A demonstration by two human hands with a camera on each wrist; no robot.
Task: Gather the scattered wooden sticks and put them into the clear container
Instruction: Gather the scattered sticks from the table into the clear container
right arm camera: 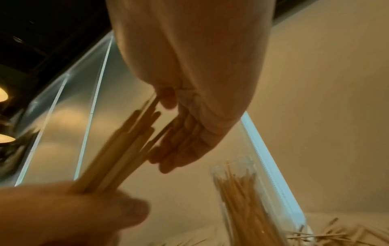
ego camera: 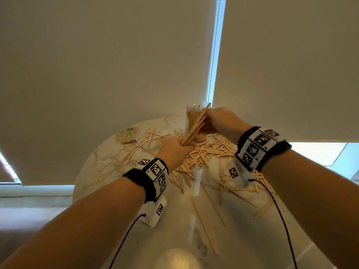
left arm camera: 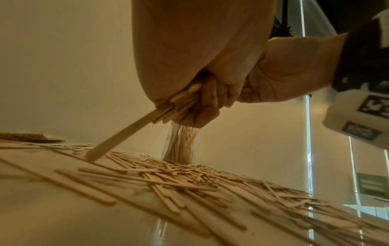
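Note:
My left hand (ego camera: 174, 150) grips the lower end of a bundle of wooden sticks (ego camera: 196, 126) that slants up to the right in front of the clear container (ego camera: 195, 106). My right hand (ego camera: 219, 121) holds the bundle's upper end, thumb on one side and fingers (right arm camera: 179, 146) on the other. The tall container (right arm camera: 248, 199) stands upright on the table and holds several sticks. In the left wrist view one stick (left arm camera: 120, 136) slips lower than the others, its tip near the table. Scattered sticks (ego camera: 209, 150) cover the table around the container.
The round marble table (ego camera: 174, 220) has loose sticks on its left, middle and right. A wrapped pack of sticks (ego camera: 130, 135) lies at the far left. Roller blinds hang just behind the table, and cables run from both wrist cameras.

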